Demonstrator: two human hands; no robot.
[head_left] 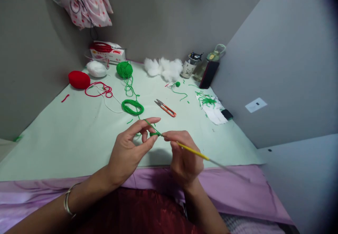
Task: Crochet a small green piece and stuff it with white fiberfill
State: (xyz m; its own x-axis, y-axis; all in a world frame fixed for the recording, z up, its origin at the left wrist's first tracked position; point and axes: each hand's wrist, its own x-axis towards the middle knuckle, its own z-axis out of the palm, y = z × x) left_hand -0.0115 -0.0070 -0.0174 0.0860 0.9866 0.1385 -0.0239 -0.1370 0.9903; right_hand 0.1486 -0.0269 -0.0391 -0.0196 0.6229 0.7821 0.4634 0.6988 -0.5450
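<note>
My left hand [130, 147] pinches a small piece of green crochet work [154, 134] between thumb and fingers, and green yarn runs over its raised index finger. In my right hand [186, 156] is a crochet hook [195, 151] with a yellow grip and a thin metal shaft pointing down to the right. The hook's working tip is hidden by the fingers, close against the green piece. From the left hand the yarn leads back past a coiled loop of green yarn [132, 107] to a green yarn ball [124, 70].
Orange thread snips [166, 108] lie beyond my hands. Red [79, 80] and white yarn balls [96, 69] sit at left; white stuffing [163, 68], a pen cup [189, 67] and a leaning phone [209, 75] stand behind. Green scraps [208, 101] lie on white paper at right.
</note>
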